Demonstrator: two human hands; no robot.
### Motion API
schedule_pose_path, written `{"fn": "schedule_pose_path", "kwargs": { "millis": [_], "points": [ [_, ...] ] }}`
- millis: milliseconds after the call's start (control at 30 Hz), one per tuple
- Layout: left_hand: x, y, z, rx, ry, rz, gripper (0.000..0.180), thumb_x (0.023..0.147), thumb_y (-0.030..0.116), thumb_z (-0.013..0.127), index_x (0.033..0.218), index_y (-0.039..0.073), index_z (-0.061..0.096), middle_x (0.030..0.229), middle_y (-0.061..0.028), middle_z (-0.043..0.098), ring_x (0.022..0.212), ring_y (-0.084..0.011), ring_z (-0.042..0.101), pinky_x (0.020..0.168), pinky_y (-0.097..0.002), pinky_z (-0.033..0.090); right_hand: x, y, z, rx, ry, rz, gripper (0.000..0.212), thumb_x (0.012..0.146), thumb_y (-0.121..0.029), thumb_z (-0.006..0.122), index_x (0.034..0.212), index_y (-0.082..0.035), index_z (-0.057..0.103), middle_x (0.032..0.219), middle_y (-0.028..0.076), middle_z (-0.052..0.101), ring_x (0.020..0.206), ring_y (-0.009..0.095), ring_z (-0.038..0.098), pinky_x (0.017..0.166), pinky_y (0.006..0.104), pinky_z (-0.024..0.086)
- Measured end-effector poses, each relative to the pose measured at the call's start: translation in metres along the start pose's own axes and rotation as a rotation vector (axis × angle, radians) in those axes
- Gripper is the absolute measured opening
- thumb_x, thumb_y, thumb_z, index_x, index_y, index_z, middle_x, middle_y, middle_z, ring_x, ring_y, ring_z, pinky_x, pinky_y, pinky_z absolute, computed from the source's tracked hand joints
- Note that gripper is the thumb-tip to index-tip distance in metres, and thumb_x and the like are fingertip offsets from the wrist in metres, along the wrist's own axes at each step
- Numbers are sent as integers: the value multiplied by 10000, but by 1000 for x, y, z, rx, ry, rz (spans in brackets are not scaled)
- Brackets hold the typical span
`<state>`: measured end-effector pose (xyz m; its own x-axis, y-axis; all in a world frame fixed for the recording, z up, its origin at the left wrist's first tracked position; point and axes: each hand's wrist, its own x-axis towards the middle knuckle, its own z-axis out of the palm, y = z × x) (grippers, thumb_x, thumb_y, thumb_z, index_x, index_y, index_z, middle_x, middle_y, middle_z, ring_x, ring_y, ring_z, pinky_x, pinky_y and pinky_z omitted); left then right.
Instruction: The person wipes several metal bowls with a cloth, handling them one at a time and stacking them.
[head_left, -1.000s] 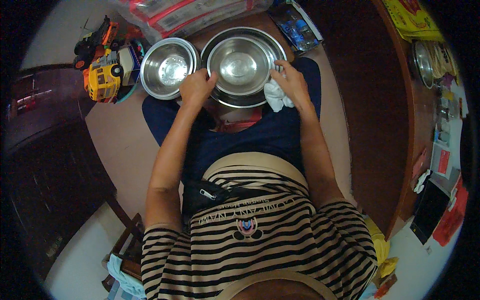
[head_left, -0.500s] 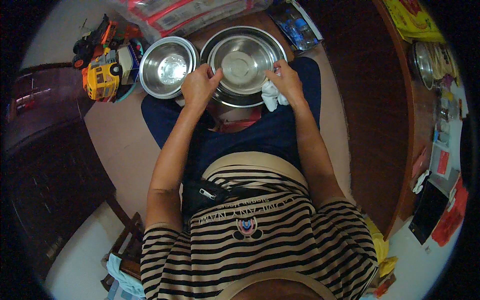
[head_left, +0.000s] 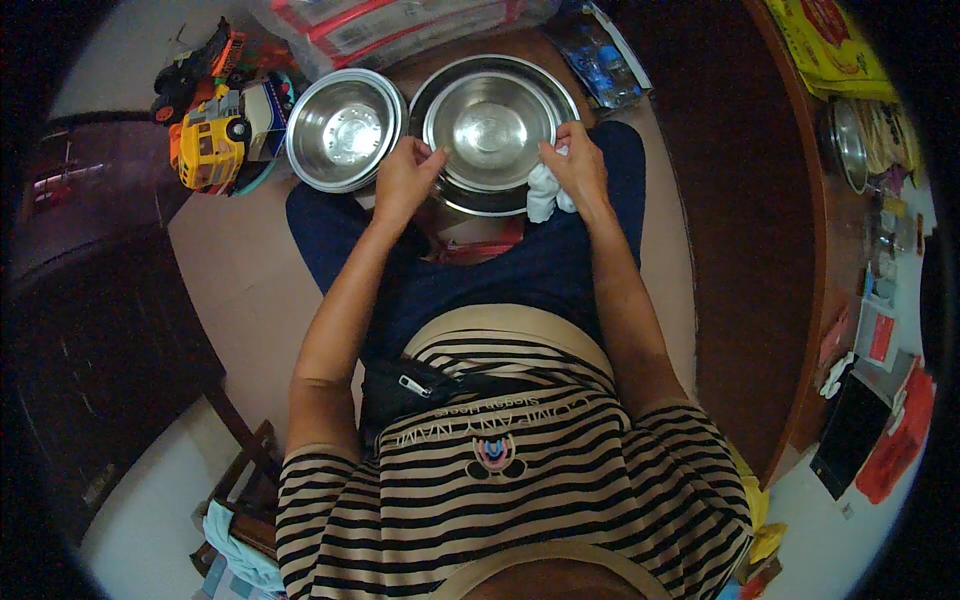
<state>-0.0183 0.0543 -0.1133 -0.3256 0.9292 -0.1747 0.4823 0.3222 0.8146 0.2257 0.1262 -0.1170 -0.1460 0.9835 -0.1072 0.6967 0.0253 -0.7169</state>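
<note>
A shiny steel bowl sits inside a larger, wider steel basin in front of my lap. My left hand is closed at the smaller bowl's left rim, thumb and fingertips pinching there. At the opposite rim, my right hand is closed with a bunched white cloth in it, its fingers against the bowl's edge. The cloth hangs below the right palm. Just left of the basin stands a stack of steel bowls, nested rim over rim.
Toy vehicles, among them a yellow truck, lie at the far left. A clear plastic package with red bands is behind the bowls. A blue packet lies at the back right. Dark wooden furniture runs along the right.
Both hands keep their places at the bowl's rim. The left hand and the bowl appear very slightly farther right, and the whole view has shifted a little.
</note>
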Motion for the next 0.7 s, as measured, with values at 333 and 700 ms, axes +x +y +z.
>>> {"fn": "schedule_pose_path", "kwargs": {
  "millis": [333, 700],
  "points": [
    [-25, 13, 0, -92, -29, 51, 372, 768, 202, 637, 1029, -17, 489, 671, -101, 579, 549, -207, 568, 525, -312, 451, 4, 11, 3, 34, -55, 17, 377, 729, -333, 642, 959, -57, 527, 877, 145, 629, 809, 334, 613, 698, 406, 468],
    [-9, 21, -12, 185, 29, 195, 476, 758, 272, 603, 1122, -29, 535, 768, -142, 604, 683, -267, 588, 631, -361, 461, 3, 2, -2, -15, -56, 24, 364, 750, -320, 622, 989, -58, 538, 903, 146, 633, 836, 336, 611, 710, 412, 463]
  ]
}}
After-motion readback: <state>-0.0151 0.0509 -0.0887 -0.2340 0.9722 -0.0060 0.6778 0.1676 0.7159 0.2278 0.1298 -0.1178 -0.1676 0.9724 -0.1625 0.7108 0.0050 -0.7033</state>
